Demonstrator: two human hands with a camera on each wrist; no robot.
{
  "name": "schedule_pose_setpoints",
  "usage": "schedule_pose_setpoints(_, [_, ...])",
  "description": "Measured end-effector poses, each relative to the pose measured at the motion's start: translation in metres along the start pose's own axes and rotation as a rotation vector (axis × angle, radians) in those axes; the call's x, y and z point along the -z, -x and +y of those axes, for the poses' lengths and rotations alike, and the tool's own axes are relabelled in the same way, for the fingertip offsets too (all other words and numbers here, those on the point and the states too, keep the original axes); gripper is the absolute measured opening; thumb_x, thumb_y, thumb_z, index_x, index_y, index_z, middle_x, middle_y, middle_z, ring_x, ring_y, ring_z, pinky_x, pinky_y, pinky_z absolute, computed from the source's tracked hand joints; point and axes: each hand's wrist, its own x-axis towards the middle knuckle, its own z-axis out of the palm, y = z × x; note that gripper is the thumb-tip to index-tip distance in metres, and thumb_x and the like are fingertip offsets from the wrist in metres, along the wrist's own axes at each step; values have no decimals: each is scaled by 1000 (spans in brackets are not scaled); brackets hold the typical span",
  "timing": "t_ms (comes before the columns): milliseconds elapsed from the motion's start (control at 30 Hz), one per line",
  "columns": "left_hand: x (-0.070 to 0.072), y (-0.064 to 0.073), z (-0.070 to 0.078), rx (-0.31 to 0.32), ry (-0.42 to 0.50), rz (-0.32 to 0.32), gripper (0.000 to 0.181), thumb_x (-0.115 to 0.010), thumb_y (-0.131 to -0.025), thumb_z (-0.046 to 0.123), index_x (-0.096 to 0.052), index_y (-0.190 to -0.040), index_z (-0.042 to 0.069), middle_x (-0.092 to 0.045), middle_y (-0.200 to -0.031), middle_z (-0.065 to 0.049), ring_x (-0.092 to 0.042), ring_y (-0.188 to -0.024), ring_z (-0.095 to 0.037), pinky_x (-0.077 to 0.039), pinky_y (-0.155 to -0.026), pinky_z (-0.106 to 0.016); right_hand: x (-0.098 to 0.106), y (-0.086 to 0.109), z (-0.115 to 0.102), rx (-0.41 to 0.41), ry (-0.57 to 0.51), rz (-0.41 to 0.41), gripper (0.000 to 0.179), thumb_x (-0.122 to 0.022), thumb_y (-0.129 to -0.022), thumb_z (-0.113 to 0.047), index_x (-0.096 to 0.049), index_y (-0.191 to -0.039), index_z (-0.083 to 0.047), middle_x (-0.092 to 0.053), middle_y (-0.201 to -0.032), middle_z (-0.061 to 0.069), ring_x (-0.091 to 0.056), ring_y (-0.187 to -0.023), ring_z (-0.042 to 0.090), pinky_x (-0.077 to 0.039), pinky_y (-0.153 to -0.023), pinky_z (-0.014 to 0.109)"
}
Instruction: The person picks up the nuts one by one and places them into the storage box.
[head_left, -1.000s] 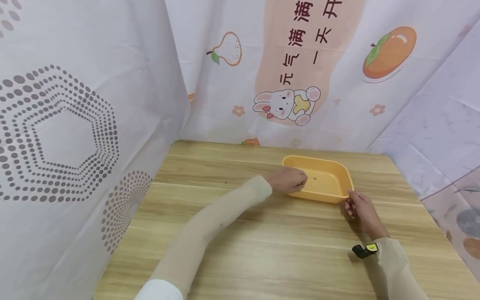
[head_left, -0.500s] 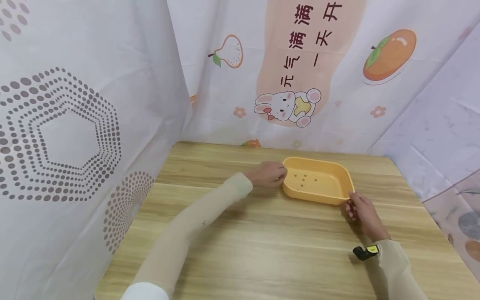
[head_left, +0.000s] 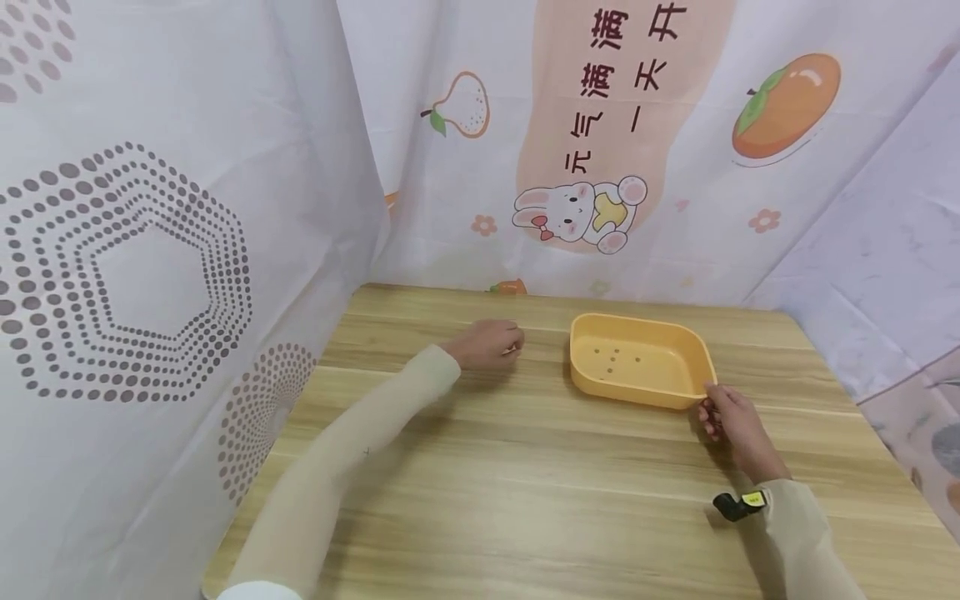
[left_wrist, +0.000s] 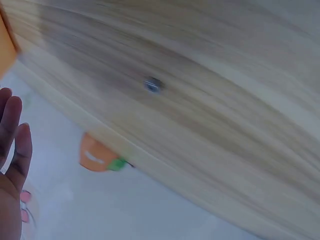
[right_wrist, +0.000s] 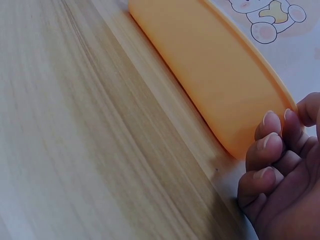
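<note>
A yellow-orange plastic tray [head_left: 641, 396] sits on the wooden table with several small dark pieces inside, grouped mostly towards its left half. My right hand [head_left: 738, 425] pinches the near right corner between thumb and index finger; the right wrist view shows the other fingers curled beside the tray's wall [right_wrist: 210, 65]. To the left of the tray, my left hand [head_left: 486, 344] hovers over the table with nothing visible in it. In the left wrist view, its fingers [left_wrist: 20, 150] are loosely extended. A small shiny metal nut [left_wrist: 153, 84] lies on the wood there, blurred.
The wooden table [head_left: 525, 517] ends at a printed white curtain [head_left: 450, 242] behind the tray. Another patterned curtain [head_left: 300, 208] stands along the left side. A black device with a yellow label [head_left: 741, 505] is worn on the right wrist.
My left hand has moved left, from over the tray to the table beside it, uncovering the small pieces inside. My right hand keeps its pinch on the tray's corner.
</note>
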Motion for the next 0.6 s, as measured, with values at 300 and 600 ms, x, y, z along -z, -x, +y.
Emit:
schedule_pose_setpoints(300, [3,46,-20,121,8,-50,14,-61,-103,19,-70,-108,9,-69,-102,-2,-62,-86,-12,-53,-75,-26,-4,0,-1,18,-16,-4,39,-49,-109,-37,-54,-81,-9,-58,-67,-5,-50,-53,7,-43,-48,23])
schedule_pose_setpoints(600, [5,84,-35,210,1,-94,23,-65,-102,25,-70,-116,7,-69,-112,-5,-66,-95,-15,-55,-83,-29,-2,-1,0,11,28,-13,41,-46,-110,-40,-52,-82,-10,-57,-68,-5,-50,-54,8,-43,-48,24])
